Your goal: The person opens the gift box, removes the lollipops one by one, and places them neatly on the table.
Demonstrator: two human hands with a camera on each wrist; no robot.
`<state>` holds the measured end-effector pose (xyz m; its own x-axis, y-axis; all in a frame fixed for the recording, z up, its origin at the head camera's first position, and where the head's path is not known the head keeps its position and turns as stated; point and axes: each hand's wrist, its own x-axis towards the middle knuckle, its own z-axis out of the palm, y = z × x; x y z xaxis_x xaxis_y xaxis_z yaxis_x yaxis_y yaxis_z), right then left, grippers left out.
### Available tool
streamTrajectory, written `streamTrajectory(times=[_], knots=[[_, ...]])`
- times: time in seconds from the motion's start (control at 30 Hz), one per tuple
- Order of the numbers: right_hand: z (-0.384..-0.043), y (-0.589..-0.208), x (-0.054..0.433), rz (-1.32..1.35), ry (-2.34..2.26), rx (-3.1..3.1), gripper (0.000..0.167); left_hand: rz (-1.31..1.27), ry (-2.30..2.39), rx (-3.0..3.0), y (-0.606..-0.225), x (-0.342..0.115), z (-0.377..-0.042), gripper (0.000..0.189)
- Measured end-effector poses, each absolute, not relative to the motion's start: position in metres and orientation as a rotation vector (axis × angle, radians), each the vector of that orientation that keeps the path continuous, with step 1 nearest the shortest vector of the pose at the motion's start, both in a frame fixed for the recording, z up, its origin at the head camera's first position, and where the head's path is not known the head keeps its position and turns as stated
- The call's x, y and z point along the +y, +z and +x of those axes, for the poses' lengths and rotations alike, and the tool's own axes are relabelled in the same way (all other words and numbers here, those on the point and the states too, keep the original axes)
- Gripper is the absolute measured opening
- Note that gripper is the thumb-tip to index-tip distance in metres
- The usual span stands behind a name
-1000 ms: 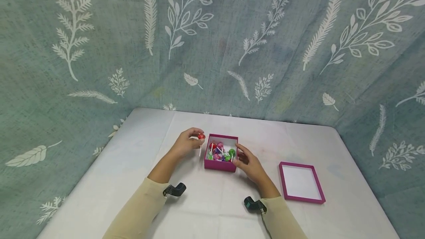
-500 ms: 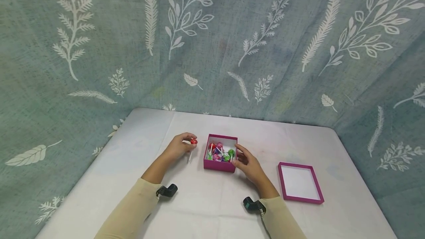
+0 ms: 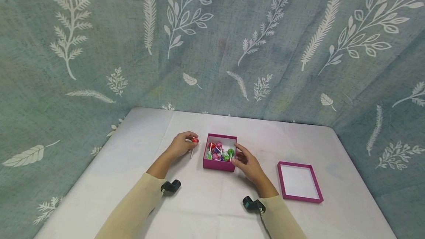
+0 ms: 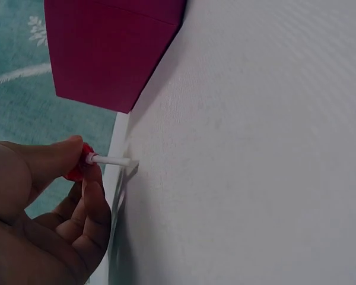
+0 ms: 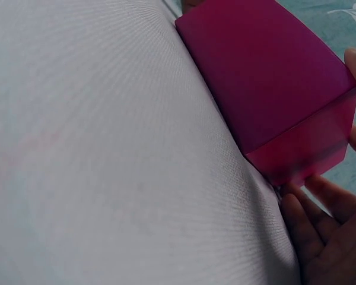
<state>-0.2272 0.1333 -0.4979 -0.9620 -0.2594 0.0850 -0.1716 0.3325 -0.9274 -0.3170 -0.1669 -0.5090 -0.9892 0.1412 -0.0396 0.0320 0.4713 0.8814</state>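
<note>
My left hand (image 3: 180, 145) pinches a red-wrapped lollipop (image 3: 195, 140) by its head, left of the box, with the white stick pointing down. In the left wrist view, thumb and fingertip press the red lollipop head (image 4: 76, 171) while the stick (image 4: 111, 161) juts out bare. An open magenta box (image 3: 219, 165) stands on the table, holding several lollipops (image 3: 217, 156) in red, pink, purple and green wrappers. My right hand (image 3: 249, 165) holds the box's right side, thumb at the near corner, as the right wrist view shows on the box wall (image 5: 267, 77).
A magenta-rimmed box lid (image 3: 300, 181) lies inside-up on the white-covered table (image 3: 206, 198), right of my right forearm. Behind the table hangs a blue-green leaf-print cloth (image 3: 212, 47).
My left hand has drawn back to the left from the box with the red lollipop, then shifted very slightly right again. The right hand and box stay in place.
</note>
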Motion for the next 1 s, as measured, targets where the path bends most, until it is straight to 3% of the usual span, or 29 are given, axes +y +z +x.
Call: streamTrajectory(times=[1.0], knots=[[-0.2278, -0.4953, 0.1342, -0.416, -1.719, 2.499, 0.064, 0.109, 1.24, 2.822, -0.5095, -0.1619, -0.3229, 0.029]])
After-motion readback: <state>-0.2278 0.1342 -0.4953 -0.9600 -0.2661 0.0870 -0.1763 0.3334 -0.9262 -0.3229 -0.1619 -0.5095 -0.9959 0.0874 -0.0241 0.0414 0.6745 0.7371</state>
